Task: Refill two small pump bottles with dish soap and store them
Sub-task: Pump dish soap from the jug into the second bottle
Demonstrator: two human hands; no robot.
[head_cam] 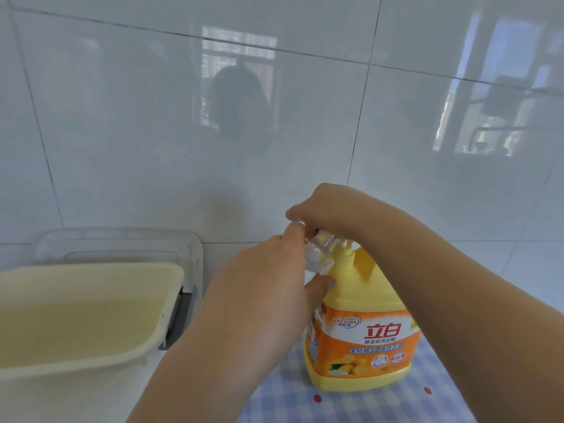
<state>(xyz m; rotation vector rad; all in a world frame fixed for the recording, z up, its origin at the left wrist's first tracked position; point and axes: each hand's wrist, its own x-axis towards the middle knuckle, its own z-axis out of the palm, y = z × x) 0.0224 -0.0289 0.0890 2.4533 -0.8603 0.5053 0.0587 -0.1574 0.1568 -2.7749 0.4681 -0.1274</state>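
At jug pump (435,254): left hand (274,276) holds clear bottle (317,254), right hand (329,212) grips top.

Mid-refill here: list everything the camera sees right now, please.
jug: 1, yellow with an orange label, upright on the cloth
bottle: 1, clear, small, at the jug's pump spout
cloth: 1, blue-white check, under the jug
basin: 1, cream, at left
bin: 1, clear, behind the basin
wall: white glossy tiles, at the back
left hand: 1, grips the bottle
right hand: 1, curled over the jug's pump top
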